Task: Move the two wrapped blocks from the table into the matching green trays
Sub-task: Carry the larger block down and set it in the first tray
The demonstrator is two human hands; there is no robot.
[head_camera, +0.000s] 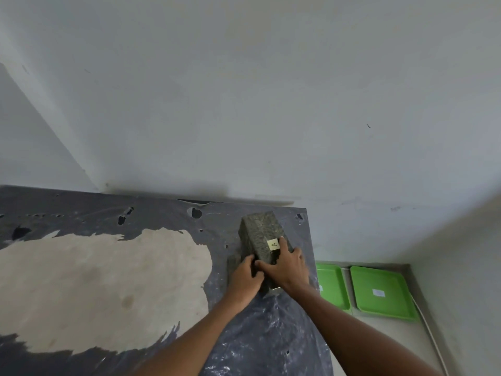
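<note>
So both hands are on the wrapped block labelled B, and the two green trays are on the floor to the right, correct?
Not quite: the head view shows the label on the wrapped block reads A. Both the left hand and right hand are on it, and the green trays sit lower right.

— What are the hands doing?
— Both hands are on a dark wrapped block (259, 234) at the far right corner of the table (108, 280). The right hand (287, 267) lies on top, next to a small label with the letter A (273, 244). The left hand (245, 275) grips the near left side.
— Where are the trays?
— Two green trays sit on the floor to the right, side by side: the left tray (332, 286) and the right tray (379, 293).
</note>
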